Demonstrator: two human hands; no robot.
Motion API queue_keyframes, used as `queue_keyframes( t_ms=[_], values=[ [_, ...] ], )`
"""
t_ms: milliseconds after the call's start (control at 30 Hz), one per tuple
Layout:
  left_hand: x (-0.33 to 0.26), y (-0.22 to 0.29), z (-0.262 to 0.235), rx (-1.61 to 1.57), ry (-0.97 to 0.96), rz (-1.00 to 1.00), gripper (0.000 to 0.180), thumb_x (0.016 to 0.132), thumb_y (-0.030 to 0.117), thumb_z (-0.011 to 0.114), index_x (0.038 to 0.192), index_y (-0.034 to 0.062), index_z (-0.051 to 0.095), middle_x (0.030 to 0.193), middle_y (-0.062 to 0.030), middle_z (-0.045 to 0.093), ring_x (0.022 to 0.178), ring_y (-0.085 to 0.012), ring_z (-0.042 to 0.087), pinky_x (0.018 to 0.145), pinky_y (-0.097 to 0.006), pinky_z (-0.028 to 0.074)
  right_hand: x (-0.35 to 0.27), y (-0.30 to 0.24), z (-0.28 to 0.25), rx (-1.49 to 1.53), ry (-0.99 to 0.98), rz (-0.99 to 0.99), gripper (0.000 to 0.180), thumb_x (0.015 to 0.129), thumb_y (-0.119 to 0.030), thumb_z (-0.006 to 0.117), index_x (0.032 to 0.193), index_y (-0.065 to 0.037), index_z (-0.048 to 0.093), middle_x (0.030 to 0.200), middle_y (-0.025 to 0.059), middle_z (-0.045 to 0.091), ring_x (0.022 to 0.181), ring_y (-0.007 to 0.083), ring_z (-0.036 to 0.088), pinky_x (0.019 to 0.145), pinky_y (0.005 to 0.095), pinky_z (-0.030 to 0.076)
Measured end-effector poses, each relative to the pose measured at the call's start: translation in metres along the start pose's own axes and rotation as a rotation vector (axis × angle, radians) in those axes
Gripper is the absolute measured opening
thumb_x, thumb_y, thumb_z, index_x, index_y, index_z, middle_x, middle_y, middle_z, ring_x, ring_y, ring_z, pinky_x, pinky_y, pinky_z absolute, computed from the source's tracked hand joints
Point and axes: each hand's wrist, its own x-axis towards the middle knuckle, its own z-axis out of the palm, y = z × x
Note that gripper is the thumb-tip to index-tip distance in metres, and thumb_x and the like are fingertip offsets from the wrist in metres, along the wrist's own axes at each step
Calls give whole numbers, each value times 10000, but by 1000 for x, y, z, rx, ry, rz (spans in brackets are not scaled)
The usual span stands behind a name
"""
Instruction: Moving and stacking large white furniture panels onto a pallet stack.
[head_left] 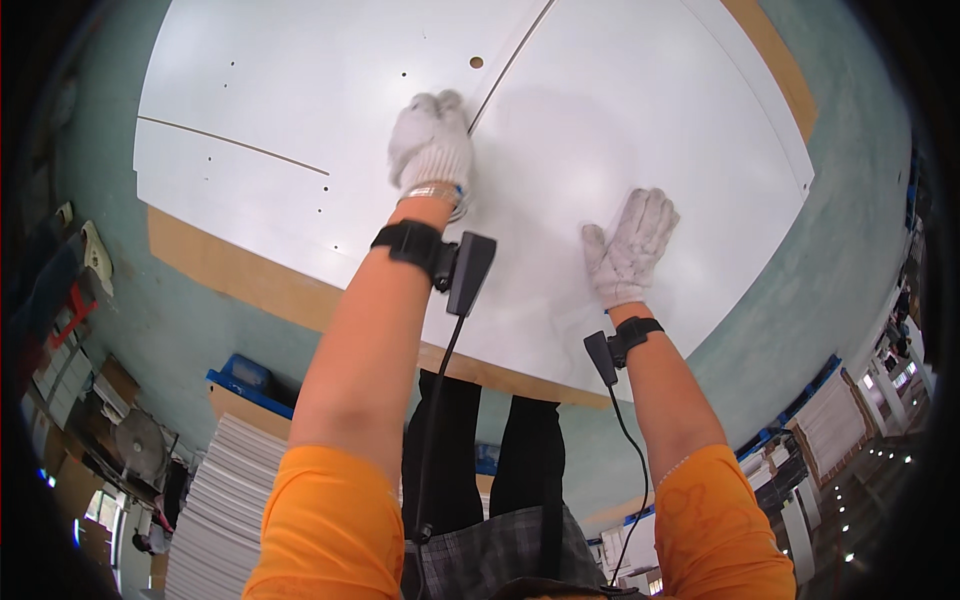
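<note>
Head view: From a distance, I am keeping two gloved hands on a broad white panel [520, 290], which is lying over a brown board [240, 268] that is showing past the near edge and the far right edge. My left hand [430, 140] is resting toward the far edge, beside the end of a dark groove [510, 65], its fingers curling into a narrow bunch; blur is hiding the tips, and I cannot tell whether they are gripping anything. My right hand [632, 245] is lying palm down nearer the right edge, fingers long and close together, thumb standing wide, grasping nothing. That flat contact is probably steadying the panel, while the gloves are likely sparing its finish. Straps are fixing black devices [471, 275] at the wrists, apparently leaving the palms free.

By count, I am seeing two hands, two gloves, two devices trailing two cables [428, 440], and two orange sleeves [335, 510]. One panel is carrying two dark grooves, one running in from the left edge, the other from the far edge; one larger round hole [476, 62]; and at least eight small holes [404, 74], most of them gathering toward the left edge.
</note>
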Motion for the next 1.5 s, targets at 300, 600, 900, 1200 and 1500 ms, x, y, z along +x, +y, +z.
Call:
queue_keyframes(
  t_ms=[300,600,900,1200,1500],
  values=[
    [-77,-99,0,166,197,445,471,852,244,604,1264,36,512,1242,-196,547,1133,-361,510,976,-427,421,-12,14,19,-95,106,-11,799,842,-567,518,1316,63,385,1378,238,331,1308,416,255,1131,568,148],
    [-113,-169,-14,167,146,312,529,852,260,609,1316,37,486,1289,-181,527,1230,-330,456,1045,-411,371,-12,15,36,-199,150,-5,794,826,-466,589,1380,37,324,1454,232,266,1371,421,177,1155,541,112],
    [-178,-261,-65,164,87,-19,496,887,290,580,1312,47,499,1335,-165,510,1262,-305,450,1058,-400,363,-15,5,9,-73,-112,36,733,870,-461,549,1409,-9,342,1464,180,311,1367,378,245,1153,461,182],
    [-204,-310,-93,277,192,-20,434,880,291,585,1241,53,554,1264,-174,561,1187,-331,512,1016,-418,399,-74,-10,-31,-37,-531,-3,685,871,-469,536,1384,-33,405,1457,141,359,1361,332,295,1131,406,254],
    [-220,-280,-96,190,8,-91,401,893,371,524,1192,114,599,1248,-144,581,1179,-325,526,1000,-424,403,-143,-1,-39,139,-579,129,610,888,-482,499,1307,-39,531,1364,156,505,1278,299,452,1079,371,347]
  ],
)
